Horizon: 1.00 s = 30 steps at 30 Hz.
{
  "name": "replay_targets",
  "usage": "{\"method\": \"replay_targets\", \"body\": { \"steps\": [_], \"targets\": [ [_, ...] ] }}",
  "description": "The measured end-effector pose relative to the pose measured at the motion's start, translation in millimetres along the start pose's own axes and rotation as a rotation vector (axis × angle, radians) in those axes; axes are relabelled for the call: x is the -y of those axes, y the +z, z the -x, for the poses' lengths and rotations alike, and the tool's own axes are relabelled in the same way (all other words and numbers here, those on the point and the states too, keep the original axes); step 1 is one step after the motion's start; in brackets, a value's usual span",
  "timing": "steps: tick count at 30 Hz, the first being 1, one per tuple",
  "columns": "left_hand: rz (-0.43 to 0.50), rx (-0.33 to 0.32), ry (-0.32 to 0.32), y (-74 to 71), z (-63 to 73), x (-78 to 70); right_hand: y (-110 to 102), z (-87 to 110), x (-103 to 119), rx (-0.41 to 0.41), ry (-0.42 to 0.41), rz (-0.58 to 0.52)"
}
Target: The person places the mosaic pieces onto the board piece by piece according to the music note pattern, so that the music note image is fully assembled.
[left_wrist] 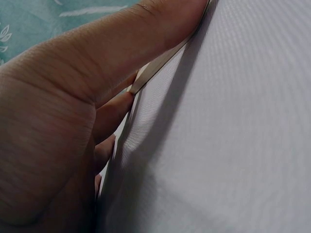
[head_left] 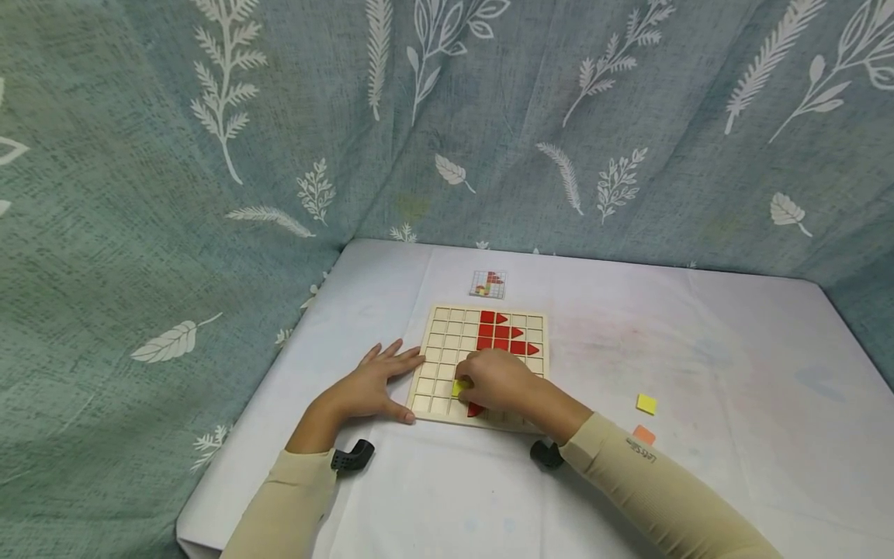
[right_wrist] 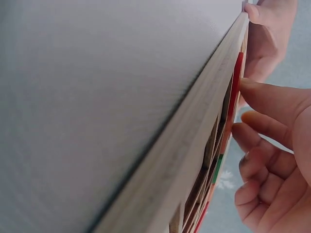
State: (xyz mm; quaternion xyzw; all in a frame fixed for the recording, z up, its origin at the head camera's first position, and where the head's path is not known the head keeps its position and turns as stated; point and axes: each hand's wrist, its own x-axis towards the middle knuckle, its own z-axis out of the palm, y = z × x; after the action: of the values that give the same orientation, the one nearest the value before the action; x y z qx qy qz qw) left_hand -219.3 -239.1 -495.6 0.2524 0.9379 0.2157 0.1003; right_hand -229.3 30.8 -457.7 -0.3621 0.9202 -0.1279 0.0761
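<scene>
A wooden grid board (head_left: 436, 357) lies on the table, with red tiles (head_left: 494, 332) in its upper right cells, some square and some pointed. The left hand (head_left: 366, 384) rests spread at the board's left edge, its fingertips and thumb touching the side. Over the lower middle of the board, the right hand (head_left: 496, 379) has curled fingers and pinches a yellow square tile (head_left: 458, 388) at a cell. Whether that tile is fully seated cannot be seen. Just below the hand shows a red piece (head_left: 475, 409). The right wrist view also shows a green piece (right_wrist: 217, 167) in the board.
Behind the board lies a small pattern card (head_left: 488, 284) with a red, yellow and green picture on a grid. To the right, a loose yellow tile (head_left: 646, 404) and an orange tile (head_left: 644, 435) lie on the white tablecloth (head_left: 733, 365). A leaf-patterned curtain (head_left: 503, 124) hangs behind.
</scene>
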Motion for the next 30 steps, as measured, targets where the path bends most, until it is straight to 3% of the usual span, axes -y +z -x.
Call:
{"method": "replay_targets", "body": {
  "steps": [25,30],
  "targets": [
    [0.016,-0.007,0.011,-0.3,1.6,3.1,-2,1.5,5,-0.067,-0.111,0.037],
    [0.012,-0.003,0.011,-0.5,-0.5,1.3,-13,9.1,-8,-0.09,-0.055,-0.019]
  ]
}}
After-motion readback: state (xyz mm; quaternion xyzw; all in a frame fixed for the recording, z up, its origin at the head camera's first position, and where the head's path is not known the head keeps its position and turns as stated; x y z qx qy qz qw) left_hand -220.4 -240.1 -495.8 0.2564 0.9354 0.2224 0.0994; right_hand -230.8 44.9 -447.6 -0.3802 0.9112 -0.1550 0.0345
